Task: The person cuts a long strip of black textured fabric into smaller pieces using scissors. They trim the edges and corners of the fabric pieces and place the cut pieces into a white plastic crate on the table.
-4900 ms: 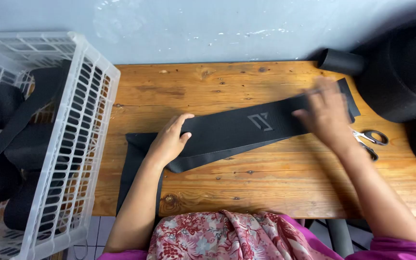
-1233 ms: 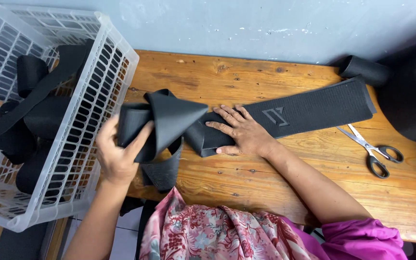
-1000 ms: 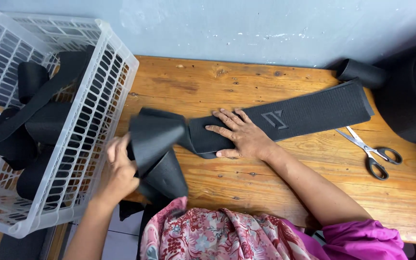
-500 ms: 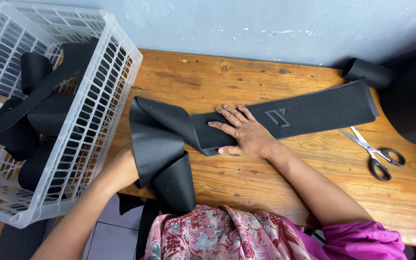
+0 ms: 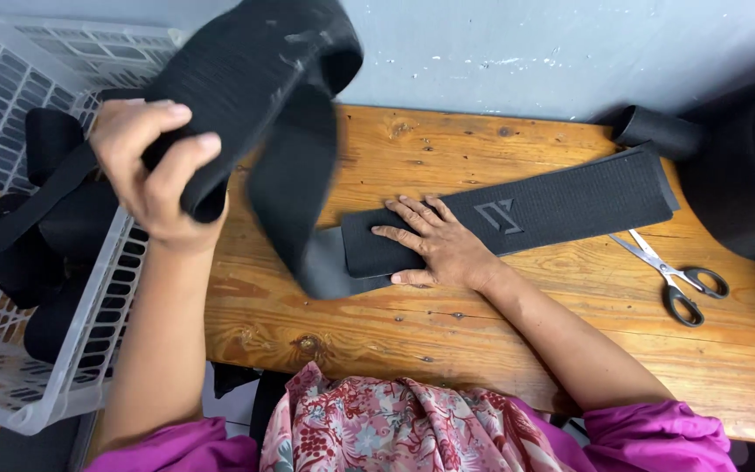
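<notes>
**Band lifted high, one end still pinned on the table**

Raised now well above the wooden table (image 5: pixel 500 323), the left hand (image 5: pixel 152 175) has carried the loose end of the black band (image 5: pixel 561 205) up from the table's near edge, where it was half a second ago. Its fingers are clamped around a folded bunch of the band, which hangs down in a wide loop to the table. The right hand (image 5: pixel 439 249) has not moved: it lies flat and open on the band, fingers spread, pressing the folded end against the table. It seems the band is being gathered or folded over.

To the right of the band lie scissors (image 5: pixel 675 280), and left of the table stands a white plastic basket (image 5: pixel 19 262) with more black bands inside.

The lifted part is blurred by motion, so its folds cannot be counted. Dark rolls at the right are cut off by the picture edge.
</notes>
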